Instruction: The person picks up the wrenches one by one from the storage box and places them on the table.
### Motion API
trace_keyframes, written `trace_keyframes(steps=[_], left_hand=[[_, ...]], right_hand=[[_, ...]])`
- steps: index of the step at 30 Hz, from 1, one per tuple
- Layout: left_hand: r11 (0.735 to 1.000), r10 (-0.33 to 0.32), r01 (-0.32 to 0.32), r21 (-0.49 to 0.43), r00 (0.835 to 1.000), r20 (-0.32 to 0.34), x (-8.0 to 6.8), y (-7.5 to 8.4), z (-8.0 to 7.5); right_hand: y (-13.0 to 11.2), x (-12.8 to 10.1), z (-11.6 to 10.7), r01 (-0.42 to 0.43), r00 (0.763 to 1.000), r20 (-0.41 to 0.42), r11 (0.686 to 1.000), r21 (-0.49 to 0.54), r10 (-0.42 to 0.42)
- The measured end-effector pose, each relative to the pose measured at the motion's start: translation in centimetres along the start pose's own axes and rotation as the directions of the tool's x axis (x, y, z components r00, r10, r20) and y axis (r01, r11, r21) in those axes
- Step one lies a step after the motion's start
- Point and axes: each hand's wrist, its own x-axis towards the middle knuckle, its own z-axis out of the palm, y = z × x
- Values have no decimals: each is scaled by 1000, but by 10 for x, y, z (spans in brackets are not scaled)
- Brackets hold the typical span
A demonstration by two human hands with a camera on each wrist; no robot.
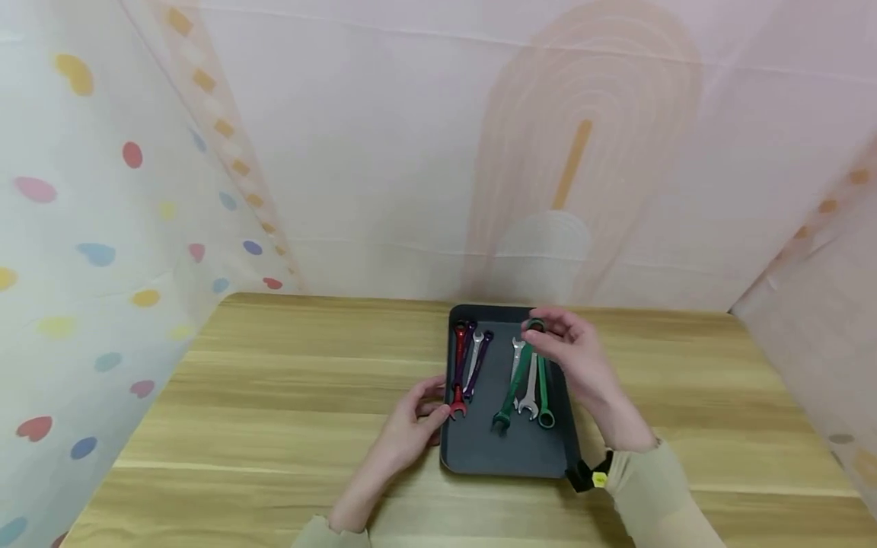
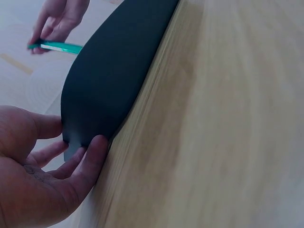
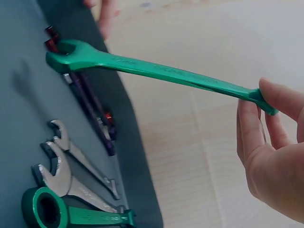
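Holding: my right hand (image 1: 572, 354) pinches the green wrench (image 3: 156, 71) by one end
Axis: wrench points toward 7 o'clock over the tray (image 1: 507, 457)
Left hand (image 1: 411, 418): fingers relaxed, touching tray's 9 o'clock edge

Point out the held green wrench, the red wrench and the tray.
green wrench (image 3: 156, 71), right wrist view, mid-shaft
red wrench (image 1: 458, 365), head view, shaft
tray (image 1: 503, 453), head view, bare floor near the front rim
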Motion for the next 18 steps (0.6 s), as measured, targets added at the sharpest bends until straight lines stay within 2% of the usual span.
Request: trace_keyframes(steps=[4,11,14,18], left_hand=[[1000,2,-1,-17,1000,25,-1,1,8],[999,34,-33,-20,998,58,1,4,18],[999,34,-33,-16,997,66,2,4,19],[999,27,-26,-24,997,65,3,3,17]], right_hand=[[-7,-16,-14,85,995,-66,982,168,-74],[-20,-29,-41,235,968,-167,901,365,-185],[-24,-33,-48,279,953,-222,884,375,-207],[-30,-37,-55,306,934,-279,904,300,-223]])
